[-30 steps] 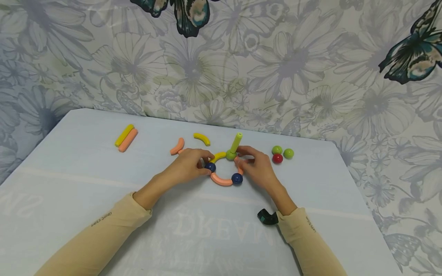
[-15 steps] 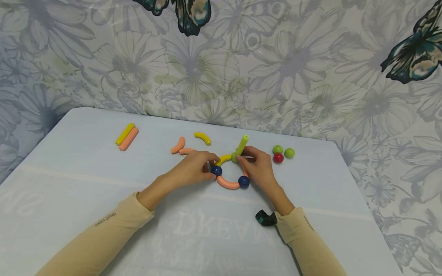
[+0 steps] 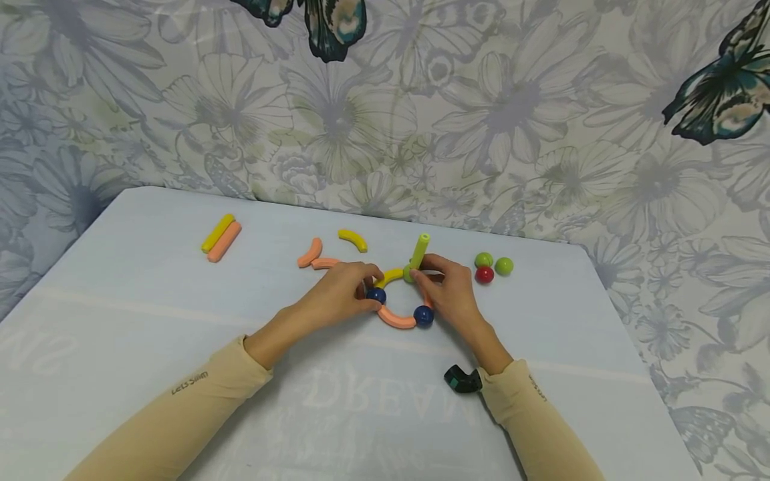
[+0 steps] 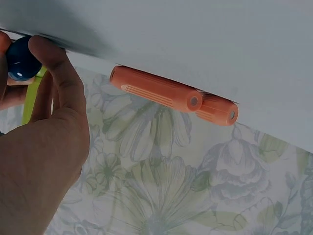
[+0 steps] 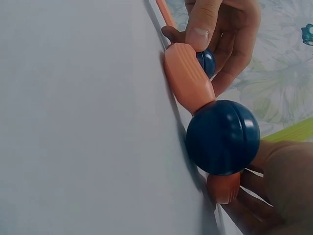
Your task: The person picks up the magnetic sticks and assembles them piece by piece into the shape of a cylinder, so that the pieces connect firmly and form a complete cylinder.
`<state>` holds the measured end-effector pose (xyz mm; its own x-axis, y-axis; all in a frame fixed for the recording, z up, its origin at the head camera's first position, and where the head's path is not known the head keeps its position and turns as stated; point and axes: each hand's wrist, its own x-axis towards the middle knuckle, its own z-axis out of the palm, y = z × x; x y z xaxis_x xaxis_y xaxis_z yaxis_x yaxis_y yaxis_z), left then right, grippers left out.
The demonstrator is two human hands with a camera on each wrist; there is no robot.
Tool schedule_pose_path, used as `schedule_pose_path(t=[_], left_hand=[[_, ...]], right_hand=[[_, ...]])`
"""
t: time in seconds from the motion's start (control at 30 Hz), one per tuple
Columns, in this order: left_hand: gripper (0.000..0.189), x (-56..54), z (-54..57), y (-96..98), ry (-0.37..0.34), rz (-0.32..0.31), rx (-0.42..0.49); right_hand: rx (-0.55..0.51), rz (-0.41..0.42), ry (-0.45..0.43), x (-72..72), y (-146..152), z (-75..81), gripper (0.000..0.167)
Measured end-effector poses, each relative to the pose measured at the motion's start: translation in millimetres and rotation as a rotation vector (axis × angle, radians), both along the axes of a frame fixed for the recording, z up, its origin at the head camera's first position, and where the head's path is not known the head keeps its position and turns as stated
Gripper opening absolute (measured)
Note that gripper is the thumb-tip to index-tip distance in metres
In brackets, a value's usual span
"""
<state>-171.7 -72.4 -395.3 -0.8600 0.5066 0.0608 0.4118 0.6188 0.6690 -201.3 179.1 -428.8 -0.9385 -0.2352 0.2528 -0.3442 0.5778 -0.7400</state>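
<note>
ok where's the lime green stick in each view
Head: lime green stick just right of centre, leaning slightly.
Left wrist: lime green stick near the left edge, partly hidden by the left hand.
Right wrist: lime green stick at the right edge, cut off.
Shared landmark: the left hand.

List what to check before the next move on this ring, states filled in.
1. Left hand steadying left blue ball: ok, pinched.
2. Right hand at green ball: ok, thumb against it.
3. Front orange curve meeting right blue ball: ok, touching.
4. Green rod fully seated in the green ball: cannot tell, joint too small to judge.
5. Hand free for another piece: not ok, both occupied.
6. Red ball clear of right hand: ok, apart.
</note>
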Motion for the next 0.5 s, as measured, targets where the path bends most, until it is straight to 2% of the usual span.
schedule_pose_path(t=[0.3, 0.4, 0.5], left_hand=[[0.038, -0.3, 0.9, -1.3, 0.007, 0.062, 0.028], [0.036, -0.3, 1.8, -3.2, 0.004, 0.061, 0.034], [0.032, -2.8, 7.1, -9.5, 0.012, 0.074, 0.028]], right_hand=[[-0.014, 0.0, -0.003, -2.2, -1.7, 0.6, 0.028], [-0.002, 0.001, -0.027, -0.9, -0.9, 0.4, 0.031], [0.011, 0.003, -0.045, 0.6, 0.0, -0.4, 0.033]])
